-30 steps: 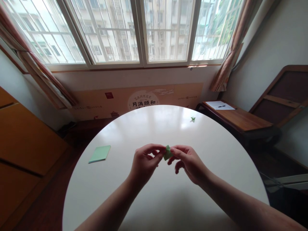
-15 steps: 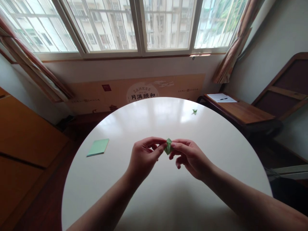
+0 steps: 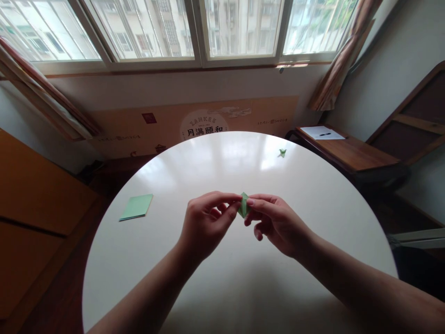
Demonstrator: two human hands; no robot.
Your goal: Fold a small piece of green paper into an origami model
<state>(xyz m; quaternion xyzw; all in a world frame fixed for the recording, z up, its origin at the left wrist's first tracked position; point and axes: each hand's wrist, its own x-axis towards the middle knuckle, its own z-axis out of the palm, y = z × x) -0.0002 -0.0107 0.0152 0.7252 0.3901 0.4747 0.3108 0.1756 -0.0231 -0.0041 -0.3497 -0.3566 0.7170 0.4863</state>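
A small folded piece of green paper (image 3: 244,206) is held above the round white table (image 3: 306,199). My left hand (image 3: 206,226) pinches its left side with thumb and forefinger. My right hand (image 3: 274,223) pinches its right side the same way, the other fingers curled under. Both hands hover over the middle of the table. Most of the folded paper is hidden by my fingertips.
A stack of green square paper (image 3: 136,207) lies at the table's left. A tiny folded green figure (image 3: 282,152) sits at the far right. A wooden side table (image 3: 351,155) with a sheet and pen (image 3: 321,133) stands to the right. Windows run along the far wall.
The view has tipped downward, so the table and objects sit higher in frame. The folded paper between my fingers has turned more edge-on and my fingertips have closed in on it.
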